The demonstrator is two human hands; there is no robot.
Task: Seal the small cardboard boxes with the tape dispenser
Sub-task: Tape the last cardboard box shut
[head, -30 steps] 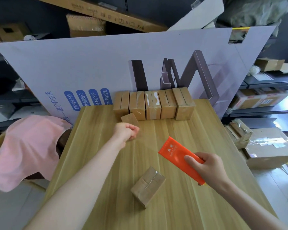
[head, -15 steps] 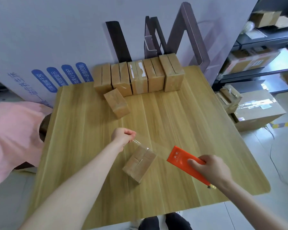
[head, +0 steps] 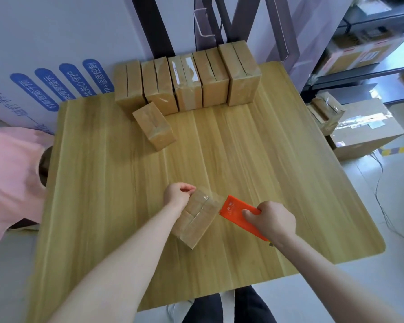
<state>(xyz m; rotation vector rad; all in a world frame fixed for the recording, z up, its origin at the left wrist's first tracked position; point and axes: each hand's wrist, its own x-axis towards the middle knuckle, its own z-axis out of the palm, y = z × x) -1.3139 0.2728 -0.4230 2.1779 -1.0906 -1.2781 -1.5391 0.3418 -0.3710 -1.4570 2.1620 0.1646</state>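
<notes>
A small cardboard box [head: 197, 220] lies near the front of the wooden table [head: 103, 183]. My left hand [head: 176, 194] pinches the end of a clear tape strip against the box's far left edge. The strip runs across the box top to the orange tape dispenser [head: 237, 213]. My right hand [head: 272, 221] grips the dispenser at the box's right side. One more small box [head: 154, 125] lies alone further back. A row of several small boxes [head: 187, 80] stands along the table's far edge.
A large white printed cardboard sheet [head: 56, 43] leans behind the table. A pink cloth [head: 9, 183] hangs over something at the left. Bigger cartons [head: 364, 127] sit on the floor at the right, beside shelving [head: 371, 43]. My legs [head: 226, 308] show below the table's front edge.
My left hand has come down from the back of the table and pressed the tape end onto the near box. The dispenser has moved in to the box's right edge.
</notes>
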